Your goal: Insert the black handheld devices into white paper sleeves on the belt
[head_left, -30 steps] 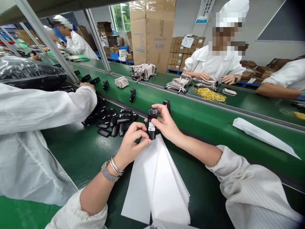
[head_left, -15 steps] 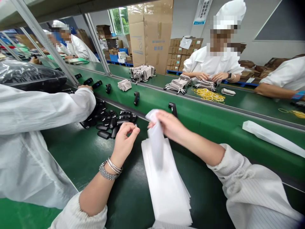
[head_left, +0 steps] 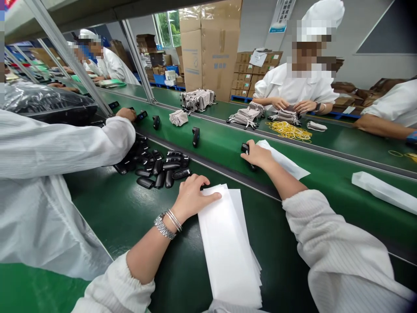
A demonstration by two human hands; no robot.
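Note:
My left hand [head_left: 195,195] rests on the top end of a stack of white sleeves [head_left: 228,248], its thumb and fingers apart. Farther right, on the green belt, my right hand [head_left: 257,155] has its fingers round a black device [head_left: 245,148], which is partly hidden by the hand. Just beyond that hand a white sleeve [head_left: 283,160] lies on the belt, and another filled-looking sleeve [head_left: 384,191] lies farther right. Several black parts [head_left: 159,169] are piled left of the stack.
A neighbour's sleeved arm [head_left: 65,143] reaches in from the left. More black devices [head_left: 196,137] stand on the belt [head_left: 218,152]. Across it, a person in white [head_left: 293,87] handles grey pouches near yellow bands [head_left: 289,130]. A metal post [head_left: 138,61] rises at the left.
My right hand has let go of the white sleeve, now on the belt, and has closed on the black device. My left hand has moved onto the stack and opened.

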